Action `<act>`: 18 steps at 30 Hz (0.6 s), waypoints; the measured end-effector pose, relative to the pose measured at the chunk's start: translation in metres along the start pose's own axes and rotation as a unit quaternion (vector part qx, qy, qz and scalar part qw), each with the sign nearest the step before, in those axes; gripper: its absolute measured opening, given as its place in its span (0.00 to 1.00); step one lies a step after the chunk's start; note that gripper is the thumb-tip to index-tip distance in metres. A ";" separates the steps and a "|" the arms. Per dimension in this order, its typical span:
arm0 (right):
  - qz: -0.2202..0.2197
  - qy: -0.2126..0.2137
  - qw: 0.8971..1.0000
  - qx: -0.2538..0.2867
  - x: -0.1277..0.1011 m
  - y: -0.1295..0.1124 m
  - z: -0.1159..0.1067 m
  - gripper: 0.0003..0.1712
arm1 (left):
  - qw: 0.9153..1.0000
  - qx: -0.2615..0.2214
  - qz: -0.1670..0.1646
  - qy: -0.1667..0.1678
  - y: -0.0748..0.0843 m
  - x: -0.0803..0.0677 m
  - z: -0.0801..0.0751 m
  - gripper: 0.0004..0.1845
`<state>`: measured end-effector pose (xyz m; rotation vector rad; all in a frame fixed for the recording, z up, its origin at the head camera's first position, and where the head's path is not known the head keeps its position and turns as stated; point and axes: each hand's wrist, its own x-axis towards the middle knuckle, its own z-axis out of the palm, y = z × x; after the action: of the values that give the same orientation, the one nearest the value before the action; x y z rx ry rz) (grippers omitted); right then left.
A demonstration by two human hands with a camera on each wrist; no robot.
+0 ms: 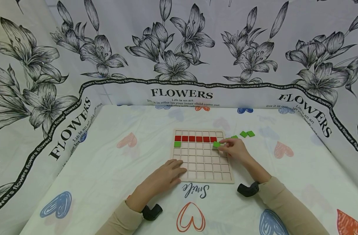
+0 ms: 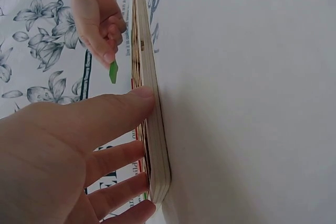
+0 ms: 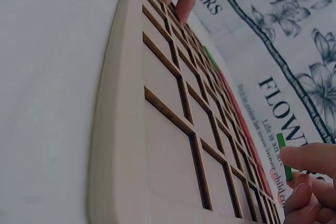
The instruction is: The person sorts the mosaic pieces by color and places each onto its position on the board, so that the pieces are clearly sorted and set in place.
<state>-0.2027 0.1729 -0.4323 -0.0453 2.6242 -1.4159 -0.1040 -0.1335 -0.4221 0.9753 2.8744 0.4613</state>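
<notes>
A light wooden grid board point(image 1: 202, 178) lies flat on the table. Red square tiles point(image 1: 192, 139) fill several cells of its second row, and one green tile point(image 1: 177, 144) sits at the left end of the row below. My right hand point(image 1: 237, 150) pinches another green tile point(image 1: 216, 145) between thumb and finger, over the right part of that same row. In the right wrist view the held tile point(image 3: 284, 157) is edge-on, above the board. My left hand point(image 1: 164, 175) rests at the board's lower left edge, fingers extended over the cells, thumb point(image 2: 142, 98) touching the rim.
Loose green tiles point(image 1: 250, 133) lie beyond the board's upper right corner, some partly behind my right hand. The tabletop cloth point(image 1: 108, 182) has printed hearts. A white flower-printed curtain point(image 1: 114, 19) stands behind and at both sides. Black camera mounts point(image 1: 248, 189) sit at both wrists.
</notes>
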 end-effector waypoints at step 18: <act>-0.022 -0.019 0.999 0.021 0.003 -0.016 0.019 0.20 | 1.000 0.007 -0.001 0.000 -0.001 0.000 0.001 0.20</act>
<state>-0.2034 0.1483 -0.4295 -0.1231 2.5782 -1.4685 -0.1039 -0.1337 -0.4236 0.9733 2.8835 0.4416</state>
